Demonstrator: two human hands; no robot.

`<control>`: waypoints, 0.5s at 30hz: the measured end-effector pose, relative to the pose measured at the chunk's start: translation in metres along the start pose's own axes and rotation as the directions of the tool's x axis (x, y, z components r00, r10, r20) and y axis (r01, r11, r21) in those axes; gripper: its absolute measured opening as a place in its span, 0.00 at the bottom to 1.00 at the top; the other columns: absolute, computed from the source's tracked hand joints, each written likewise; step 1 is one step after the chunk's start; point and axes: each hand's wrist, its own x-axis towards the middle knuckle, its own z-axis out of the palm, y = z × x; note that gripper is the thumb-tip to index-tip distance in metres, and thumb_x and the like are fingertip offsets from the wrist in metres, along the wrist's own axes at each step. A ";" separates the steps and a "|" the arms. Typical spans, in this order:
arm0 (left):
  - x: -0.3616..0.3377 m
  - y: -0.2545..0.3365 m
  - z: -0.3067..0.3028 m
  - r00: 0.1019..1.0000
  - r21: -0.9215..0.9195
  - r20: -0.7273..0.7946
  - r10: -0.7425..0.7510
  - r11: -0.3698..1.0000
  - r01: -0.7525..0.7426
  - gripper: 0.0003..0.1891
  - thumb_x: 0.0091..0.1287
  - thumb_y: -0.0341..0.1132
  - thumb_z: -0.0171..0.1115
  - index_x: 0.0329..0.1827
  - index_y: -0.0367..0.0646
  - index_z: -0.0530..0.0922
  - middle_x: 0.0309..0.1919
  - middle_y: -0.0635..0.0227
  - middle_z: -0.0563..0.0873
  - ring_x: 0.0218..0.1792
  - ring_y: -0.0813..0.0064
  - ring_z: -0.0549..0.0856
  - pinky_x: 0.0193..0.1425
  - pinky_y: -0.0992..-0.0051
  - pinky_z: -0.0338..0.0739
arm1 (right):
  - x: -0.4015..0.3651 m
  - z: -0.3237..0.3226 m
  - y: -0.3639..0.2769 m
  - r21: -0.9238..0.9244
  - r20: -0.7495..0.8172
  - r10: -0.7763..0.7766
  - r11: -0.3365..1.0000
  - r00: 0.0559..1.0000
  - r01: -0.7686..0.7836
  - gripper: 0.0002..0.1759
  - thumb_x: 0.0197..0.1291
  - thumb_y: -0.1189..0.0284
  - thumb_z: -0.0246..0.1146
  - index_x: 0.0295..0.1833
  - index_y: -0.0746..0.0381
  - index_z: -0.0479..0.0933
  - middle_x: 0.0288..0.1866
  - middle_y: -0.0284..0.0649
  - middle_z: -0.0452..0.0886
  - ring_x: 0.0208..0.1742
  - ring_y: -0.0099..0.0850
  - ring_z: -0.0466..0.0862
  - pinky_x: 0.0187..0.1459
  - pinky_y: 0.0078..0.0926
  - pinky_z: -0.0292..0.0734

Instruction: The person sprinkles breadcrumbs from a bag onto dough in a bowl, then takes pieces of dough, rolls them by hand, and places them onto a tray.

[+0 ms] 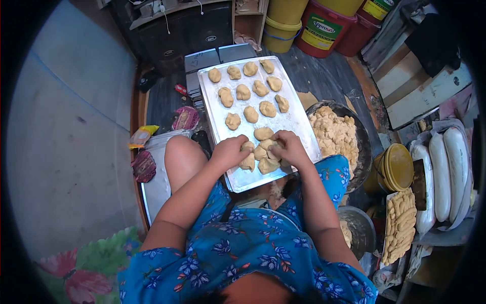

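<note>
A metal baking tray (298, 119) lies in front of me, between my knees. Lumps of tan dough (243, 92) sit in loose rows over its far part. A small heap of dough pieces (268, 165) lies at the near end. My left hand (229, 153) is at the left of this heap, fingers curled on a dough piece (247, 162). At the heap's right, my right hand (292, 148) has its thumb and fingers closed on another dough piece, partly hidden by the hand. One rounded lump (263, 133) rests just beyond the heap, between both hands.
Right of the tray stands a wide dark basin (365, 152) full of dough pieces. Farther right are a yellow bucket (398, 167), a tray of shaped dough (400, 225) and white plastic-wrapped packs (440, 177). Margarine buckets (324, 28) stand at the back. A wall (76, 116) bounds the left.
</note>
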 end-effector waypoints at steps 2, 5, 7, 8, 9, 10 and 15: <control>0.005 -0.003 0.005 0.998 0.069 -0.065 -0.027 0.997 0.032 0.19 0.62 0.47 0.61 0.46 0.39 0.77 0.31 0.50 0.86 0.36 0.49 0.86 0.43 0.55 0.79 | 0.001 0.005 0.006 0.058 -0.138 -0.086 0.994 0.987 0.095 0.17 0.51 0.65 0.70 0.42 0.64 0.79 0.40 0.44 0.82 0.44 0.40 0.82 0.46 0.35 0.76; 0.007 -0.006 0.011 0.975 0.141 -0.209 -0.069 0.985 0.099 0.17 0.63 0.46 0.60 0.39 0.38 0.76 0.28 0.51 0.85 0.34 0.49 0.86 0.38 0.55 0.79 | 0.005 0.008 0.012 0.368 -0.259 0.068 0.929 0.963 0.034 0.11 0.54 0.68 0.68 0.38 0.63 0.78 0.34 0.39 0.82 0.38 0.32 0.82 0.42 0.31 0.76; 0.004 -0.002 0.009 0.962 0.192 -0.254 -0.095 0.970 0.146 0.16 0.63 0.44 0.60 0.37 0.38 0.75 0.28 0.51 0.85 0.33 0.49 0.86 0.37 0.55 0.79 | 0.010 0.008 0.011 0.531 -0.373 0.177 0.846 0.911 0.053 0.06 0.60 0.72 0.64 0.38 0.64 0.77 0.28 0.32 0.79 0.32 0.19 0.78 0.36 0.23 0.74; 0.003 0.001 0.006 0.964 0.227 -0.245 -0.108 0.960 0.165 0.15 0.63 0.44 0.60 0.37 0.38 0.75 0.28 0.51 0.85 0.33 0.49 0.86 0.37 0.55 0.79 | 0.011 0.004 0.012 0.624 -0.369 0.252 0.780 0.895 0.038 0.06 0.62 0.73 0.63 0.39 0.65 0.77 0.28 0.34 0.80 0.31 0.21 0.78 0.34 0.22 0.74; 0.001 0.004 0.005 0.965 0.261 -0.234 -0.120 0.948 0.181 0.14 0.63 0.43 0.60 0.36 0.38 0.75 0.28 0.51 0.85 0.33 0.50 0.86 0.36 0.55 0.79 | 0.016 0.002 0.016 0.567 -0.428 0.238 0.822 0.872 0.054 0.07 0.63 0.72 0.63 0.39 0.65 0.76 0.29 0.35 0.80 0.31 0.21 0.79 0.34 0.22 0.75; -0.001 0.003 0.007 0.959 0.229 -0.273 -0.068 0.964 0.134 0.13 0.63 0.41 0.60 0.37 0.39 0.75 0.30 0.52 0.84 0.34 0.51 0.85 0.38 0.56 0.79 | 0.020 -0.001 0.019 0.506 -0.485 0.220 0.860 0.847 0.066 0.08 0.64 0.71 0.63 0.39 0.65 0.76 0.30 0.35 0.81 0.31 0.21 0.79 0.33 0.22 0.75; -0.002 -0.012 0.006 0.801 0.242 -0.347 0.487 0.872 -0.425 0.11 0.60 0.36 0.63 0.43 0.42 0.79 0.42 0.57 0.80 0.46 0.54 0.81 0.48 0.58 0.77 | 0.019 0.000 0.030 0.323 -0.246 0.222 0.937 0.944 -0.136 0.14 0.57 0.68 0.66 0.46 0.63 0.80 0.38 0.46 0.84 0.37 0.37 0.84 0.43 0.32 0.78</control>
